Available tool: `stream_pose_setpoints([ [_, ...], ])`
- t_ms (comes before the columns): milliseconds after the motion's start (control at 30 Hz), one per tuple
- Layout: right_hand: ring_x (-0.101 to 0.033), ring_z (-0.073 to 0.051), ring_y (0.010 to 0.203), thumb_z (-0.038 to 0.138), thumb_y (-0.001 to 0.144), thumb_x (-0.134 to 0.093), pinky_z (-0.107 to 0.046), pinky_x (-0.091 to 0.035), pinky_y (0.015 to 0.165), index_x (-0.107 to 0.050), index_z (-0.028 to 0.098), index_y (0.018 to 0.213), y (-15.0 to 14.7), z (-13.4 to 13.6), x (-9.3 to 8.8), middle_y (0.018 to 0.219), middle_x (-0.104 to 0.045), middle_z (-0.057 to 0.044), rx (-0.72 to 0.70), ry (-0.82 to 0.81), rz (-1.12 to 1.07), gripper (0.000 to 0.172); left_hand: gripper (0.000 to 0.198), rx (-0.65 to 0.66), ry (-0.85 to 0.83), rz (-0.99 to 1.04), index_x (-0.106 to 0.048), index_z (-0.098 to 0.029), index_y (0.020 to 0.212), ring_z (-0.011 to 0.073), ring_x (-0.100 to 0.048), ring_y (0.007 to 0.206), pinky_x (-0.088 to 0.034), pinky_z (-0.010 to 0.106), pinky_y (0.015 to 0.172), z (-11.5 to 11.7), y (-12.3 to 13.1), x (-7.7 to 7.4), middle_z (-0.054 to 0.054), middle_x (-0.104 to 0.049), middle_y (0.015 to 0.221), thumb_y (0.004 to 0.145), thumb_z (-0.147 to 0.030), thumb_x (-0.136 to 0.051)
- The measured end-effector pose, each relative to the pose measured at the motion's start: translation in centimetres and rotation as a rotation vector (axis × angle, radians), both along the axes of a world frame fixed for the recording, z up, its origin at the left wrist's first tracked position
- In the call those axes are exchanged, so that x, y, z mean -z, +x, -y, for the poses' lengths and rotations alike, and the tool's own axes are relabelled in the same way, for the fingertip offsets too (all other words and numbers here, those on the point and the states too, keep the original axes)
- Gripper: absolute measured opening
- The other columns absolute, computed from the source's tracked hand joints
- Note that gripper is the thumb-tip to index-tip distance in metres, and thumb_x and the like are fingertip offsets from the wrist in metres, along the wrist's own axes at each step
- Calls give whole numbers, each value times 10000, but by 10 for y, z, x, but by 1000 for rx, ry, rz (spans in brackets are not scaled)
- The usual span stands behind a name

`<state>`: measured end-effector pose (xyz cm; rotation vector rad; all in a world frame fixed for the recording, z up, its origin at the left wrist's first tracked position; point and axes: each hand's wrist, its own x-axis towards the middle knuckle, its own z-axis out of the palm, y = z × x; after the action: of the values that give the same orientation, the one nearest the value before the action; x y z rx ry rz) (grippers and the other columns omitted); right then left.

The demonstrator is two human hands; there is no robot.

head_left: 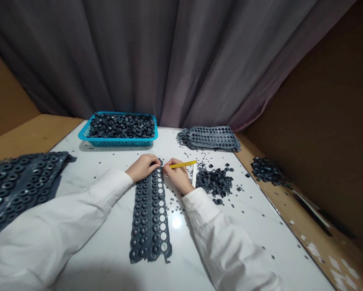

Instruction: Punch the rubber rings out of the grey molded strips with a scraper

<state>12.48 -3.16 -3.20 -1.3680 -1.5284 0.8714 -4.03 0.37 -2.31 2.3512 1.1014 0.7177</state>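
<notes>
A dark grey rubber sheet (pixel 149 214) with rows of moulded rings lies lengthwise in front of me. Its right-hand column has round holes that show the white table. My left hand (pixel 144 166) rests over the far end, thumb and fingers closed on the sheet's edge. In my right hand (pixel 178 176) is a slim yellow-handled tool (pixel 184 164), pinched with its tip at the top of the hole column; the tip is too small to make out. Beyond my right wrist, a pile of loose black rubber rings (pixel 216 180) lies beside a white strip (pixel 194 174).
A blue basket (pixel 123 142) full of small black rubber pieces stands at the back. Perforated sheets (pixel 213 137) are stacked back right. Another ringed sheet (pixel 20 182) lies left. Black pieces (pixel 268 171) and a dark long-handled tool (pixel 311 212) lie right, past the table's edge.
</notes>
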Motion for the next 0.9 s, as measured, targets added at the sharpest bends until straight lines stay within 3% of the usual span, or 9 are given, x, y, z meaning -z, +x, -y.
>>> stream_pose_setpoints([
  [233, -534, -130, 567, 218, 700, -492, -233, -415, 574, -524, 190, 605, 3, 2, 6, 565, -592, 17, 43, -25, -130, 103, 158, 179, 88, -173, -650, -135, 894, 210, -547, 881, -397, 324, 836, -4, -3, -5, 87, -629, 887, 837, -202, -518],
  [467, -530, -128, 561, 216, 696, -499, -232, -412, 579, -530, 187, 581, 0, 2, 1, 552, -585, 18, 35, -28, -80, 123, 210, 215, 134, -258, -648, -156, 978, 208, -525, 902, -398, 325, 846, -3, -3, -6, 83, -604, 908, 869, -193, -472],
  [900, -494, -120, 531, 184, 663, -488, -226, -383, 547, -507, 189, 563, -3, -2, 0, 520, -552, 29, 10, 6, 17, 102, 196, 228, 163, -229, -645, -164, 853, 197, -509, 867, -403, 323, 817, -3, -1, -2, 70, -588, 852, 868, -186, -451],
])
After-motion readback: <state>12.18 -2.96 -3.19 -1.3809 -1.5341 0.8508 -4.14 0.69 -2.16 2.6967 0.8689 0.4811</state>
